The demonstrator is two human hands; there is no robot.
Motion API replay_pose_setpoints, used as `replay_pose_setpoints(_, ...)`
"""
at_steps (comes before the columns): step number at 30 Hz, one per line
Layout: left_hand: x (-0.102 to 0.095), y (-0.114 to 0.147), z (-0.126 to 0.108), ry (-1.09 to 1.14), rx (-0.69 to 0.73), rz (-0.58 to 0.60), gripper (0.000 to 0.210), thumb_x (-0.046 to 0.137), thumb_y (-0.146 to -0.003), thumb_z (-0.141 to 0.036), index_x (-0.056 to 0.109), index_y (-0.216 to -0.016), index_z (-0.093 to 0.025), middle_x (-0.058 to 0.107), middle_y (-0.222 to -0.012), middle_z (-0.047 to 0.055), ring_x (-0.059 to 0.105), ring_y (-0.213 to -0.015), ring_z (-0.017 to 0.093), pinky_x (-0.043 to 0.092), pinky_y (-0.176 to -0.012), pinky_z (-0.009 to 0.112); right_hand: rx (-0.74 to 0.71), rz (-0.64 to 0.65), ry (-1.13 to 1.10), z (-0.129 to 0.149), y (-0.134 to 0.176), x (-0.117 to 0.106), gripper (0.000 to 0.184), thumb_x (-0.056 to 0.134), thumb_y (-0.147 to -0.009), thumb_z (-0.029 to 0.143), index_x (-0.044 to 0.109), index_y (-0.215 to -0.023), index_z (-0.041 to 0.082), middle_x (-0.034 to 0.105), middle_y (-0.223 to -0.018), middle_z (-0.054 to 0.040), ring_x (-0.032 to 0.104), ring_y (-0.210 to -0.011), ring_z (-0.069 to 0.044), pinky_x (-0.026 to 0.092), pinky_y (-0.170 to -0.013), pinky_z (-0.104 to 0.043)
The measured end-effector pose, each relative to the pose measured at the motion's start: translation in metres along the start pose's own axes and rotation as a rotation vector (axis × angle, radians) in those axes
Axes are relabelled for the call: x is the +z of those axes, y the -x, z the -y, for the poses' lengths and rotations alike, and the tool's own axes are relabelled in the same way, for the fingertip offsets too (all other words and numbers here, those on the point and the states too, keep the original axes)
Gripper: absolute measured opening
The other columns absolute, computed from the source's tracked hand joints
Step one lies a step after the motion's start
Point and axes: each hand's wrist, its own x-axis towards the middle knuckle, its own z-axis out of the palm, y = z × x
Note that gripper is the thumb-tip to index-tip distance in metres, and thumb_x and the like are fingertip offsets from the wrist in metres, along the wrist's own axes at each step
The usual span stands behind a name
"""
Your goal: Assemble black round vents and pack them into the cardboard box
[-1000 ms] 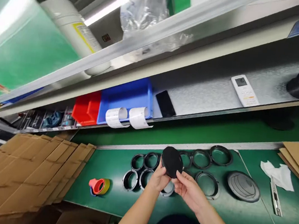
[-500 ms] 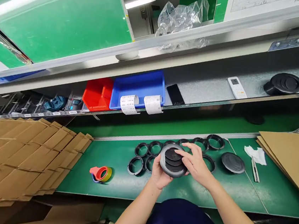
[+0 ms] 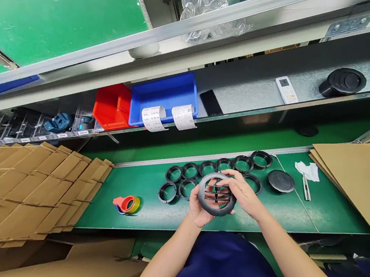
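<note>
The left grip (image 3: pixel 198 209) clasps a round grey vent (image 3: pixel 216 193) at its left side and from behind, some of its fingers visible through the gaps between the slats. The right grip (image 3: pixel 244 194) lays its fingertips over the vent's upper right; whether it clasps the piece or merely touches it cannot be told, its thumb being hard to make out. Just beyond both grips, black rings (image 3: pixel 167 201) sit in rows on the green desk (image 3: pixel 163 221), part of the nearer row obscured by the vent and the right grip. To the right of the grips lies a grooved black disc (image 3: pixel 281 182), its underside out of sight; farther right, a knife (image 3: pixel 306 188) meets a crumpled white sheet (image 3: pixel 312 172), and flat cardboard (image 3: pixel 355 183) runs past the frame's edge. Left of the grips rests a tape dispenser (image 3: pixel 122 202), and well beyond it a cardboard stack (image 3: pixel 34 189), cut off at the frame. Above the grips, a shelf (image 3: pixel 250 88) carries a blue bin (image 3: pixel 167 87) fronted by curling labels (image 3: pixel 152 118), their print too small to read.
</note>
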Motion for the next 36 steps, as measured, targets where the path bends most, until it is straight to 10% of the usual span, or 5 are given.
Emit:
replay_pose_setpoints(20,0.018,-0.015,0.016,-0.097,0.000,0.010,0.099,0.067,-0.071,-0.072,0.023,-0.151,-0.035,0.049,-0.142,0.017,0.048,-0.125,0.045,0.030,-0.103,0.074,0.099,-0.033,-0.292,-0.011,0.011,-0.022,0.045,0.040,-0.100,0.055,0.074,-0.104,0.026,0.049,-0.134,-0.0076,0.045,-0.131,-0.025,0.044,-0.107,-0.039)
replay_pose_setpoints(36,0.025,-0.011,0.015,-0.076,0.062,-0.071,0.093,0.068,-0.071,-0.072,0.033,-0.147,-0.033,0.051,-0.140,0.016,0.045,-0.128,0.044,0.028,-0.105,0.070,0.143,0.032,-0.344,-0.019,-0.002,-0.019,0.046,0.040,-0.100,0.057,0.074,-0.104,0.027,0.048,-0.136,-0.0066,0.046,-0.130,-0.025,0.045,-0.106,-0.037)
